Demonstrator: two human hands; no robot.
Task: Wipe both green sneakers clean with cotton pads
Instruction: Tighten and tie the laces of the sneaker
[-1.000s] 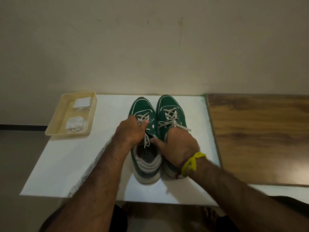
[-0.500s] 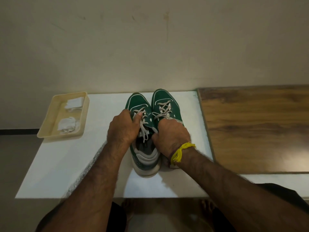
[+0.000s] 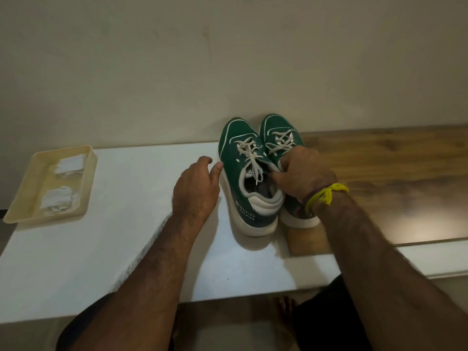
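Presently, the two green sneakers stand side by side at the middle of the surface (image 3: 126,249), toes to the wall, heels toward me; their long axes run straight away from my body. The left sneaker (image 3: 247,178) rests on the white part; the right sneaker (image 3: 279,140) sits at the seam with the wood-grain part. My right hand (image 3: 304,176) is closed on the collars where the two shoes meet, fingers hooked into the openings; it grips both, as far as I can judge. My left hand (image 3: 196,188) is open and empty, fingers loosely curled, thumb just beside the left sneaker's outer side; whether it touches I cannot tell. The cotton pads (image 3: 59,198) lie in the tray (image 3: 88,178) well apart to the left; the left hand is the nearer one, so fetching a pad falls to it. No wiping has begun, by my reading.
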